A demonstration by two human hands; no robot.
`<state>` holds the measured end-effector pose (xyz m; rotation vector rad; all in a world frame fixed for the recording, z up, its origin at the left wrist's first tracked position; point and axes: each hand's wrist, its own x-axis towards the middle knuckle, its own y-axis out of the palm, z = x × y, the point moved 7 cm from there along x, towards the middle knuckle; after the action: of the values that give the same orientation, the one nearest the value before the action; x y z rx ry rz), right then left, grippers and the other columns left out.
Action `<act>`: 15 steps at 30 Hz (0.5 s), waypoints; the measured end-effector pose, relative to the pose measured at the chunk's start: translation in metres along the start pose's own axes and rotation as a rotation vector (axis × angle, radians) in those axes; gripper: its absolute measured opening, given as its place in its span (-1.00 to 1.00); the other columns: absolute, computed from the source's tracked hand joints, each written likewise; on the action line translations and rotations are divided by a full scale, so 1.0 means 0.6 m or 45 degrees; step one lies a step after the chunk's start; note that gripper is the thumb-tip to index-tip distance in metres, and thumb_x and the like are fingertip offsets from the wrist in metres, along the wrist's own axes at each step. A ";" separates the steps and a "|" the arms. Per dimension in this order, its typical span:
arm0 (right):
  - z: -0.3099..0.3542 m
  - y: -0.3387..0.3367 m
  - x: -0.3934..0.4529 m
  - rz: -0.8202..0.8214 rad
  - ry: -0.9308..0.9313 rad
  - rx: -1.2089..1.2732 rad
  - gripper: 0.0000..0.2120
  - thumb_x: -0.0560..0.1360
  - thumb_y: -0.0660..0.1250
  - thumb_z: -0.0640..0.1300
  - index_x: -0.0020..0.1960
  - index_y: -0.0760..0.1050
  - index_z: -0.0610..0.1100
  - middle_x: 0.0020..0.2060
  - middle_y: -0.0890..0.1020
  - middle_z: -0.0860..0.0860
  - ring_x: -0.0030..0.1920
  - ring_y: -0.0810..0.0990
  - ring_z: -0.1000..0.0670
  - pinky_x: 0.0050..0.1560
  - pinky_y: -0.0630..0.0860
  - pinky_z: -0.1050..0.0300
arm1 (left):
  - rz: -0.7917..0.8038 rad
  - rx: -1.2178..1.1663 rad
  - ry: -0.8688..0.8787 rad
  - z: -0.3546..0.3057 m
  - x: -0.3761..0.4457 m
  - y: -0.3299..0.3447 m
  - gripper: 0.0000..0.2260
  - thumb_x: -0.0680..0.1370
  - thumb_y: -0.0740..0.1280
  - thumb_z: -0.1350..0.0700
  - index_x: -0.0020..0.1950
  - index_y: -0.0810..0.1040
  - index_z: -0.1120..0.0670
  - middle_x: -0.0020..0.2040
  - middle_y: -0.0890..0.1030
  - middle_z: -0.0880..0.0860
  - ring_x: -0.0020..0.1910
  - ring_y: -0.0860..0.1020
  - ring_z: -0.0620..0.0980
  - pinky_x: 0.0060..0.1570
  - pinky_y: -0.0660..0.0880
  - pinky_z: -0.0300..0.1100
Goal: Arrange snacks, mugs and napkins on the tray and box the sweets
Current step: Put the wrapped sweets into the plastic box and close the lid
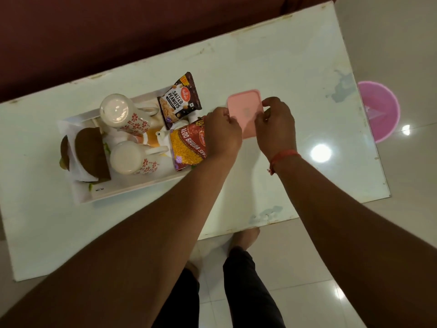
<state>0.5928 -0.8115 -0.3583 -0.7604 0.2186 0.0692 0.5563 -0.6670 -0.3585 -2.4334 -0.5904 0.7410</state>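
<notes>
A pink lidded box (244, 107) sits on the white table, just right of the tray. My left hand (223, 132) grips its left edge and my right hand (276, 124) grips its right edge, both pressed on the lid. The white tray (132, 188) holds two white mugs with red flower print, one at the back (123, 113) and one at the front (133, 159), a salted peanuts packet (179, 100), a bhujia sev packet (188, 145), and brown rounds on white napkins (92, 152). What the box contains is hidden.
The white table (295, 74) runs diagonally, with a dark red sofa (94, 31) behind it. A pink bucket (380, 112) stands on the tiled floor past the table's right end. My legs and feet (243, 235) are at the near edge.
</notes>
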 end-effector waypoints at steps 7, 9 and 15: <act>-0.005 0.036 0.017 -0.010 0.071 -0.115 -0.76 0.56 0.17 -0.23 0.19 0.47 -0.20 0.13 0.48 -0.17 0.03 0.55 -0.21 0.07 0.52 -0.12 | 0.038 0.181 -0.099 0.011 0.021 0.018 -0.71 0.54 0.26 0.26 0.26 0.52 0.19 0.25 0.53 0.20 0.22 0.52 0.18 0.08 0.55 -0.05; -0.009 0.037 0.016 0.001 0.114 -0.088 -0.74 0.56 0.14 -0.26 0.20 0.47 -0.20 0.13 0.48 -0.16 0.01 0.56 -0.21 0.05 0.53 -0.11 | 0.025 0.161 -0.121 0.014 0.022 0.021 -0.69 0.52 0.26 0.27 0.26 0.52 0.20 0.24 0.55 0.20 0.23 0.52 0.19 0.09 0.56 -0.01; -0.015 0.033 0.016 0.010 0.103 -0.089 -0.71 0.54 0.11 -0.31 0.20 0.48 -0.22 0.13 0.50 -0.16 0.01 0.55 -0.17 -0.05 0.46 0.03 | 0.023 0.214 -0.130 0.014 0.022 0.025 -0.68 0.52 0.28 0.28 0.28 0.50 0.21 0.26 0.51 0.20 0.23 0.49 0.17 0.05 0.50 -0.08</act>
<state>0.5981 -0.8035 -0.3801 -0.8325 0.2969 0.0539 0.5650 -0.6684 -0.3781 -2.2594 -0.5237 0.8900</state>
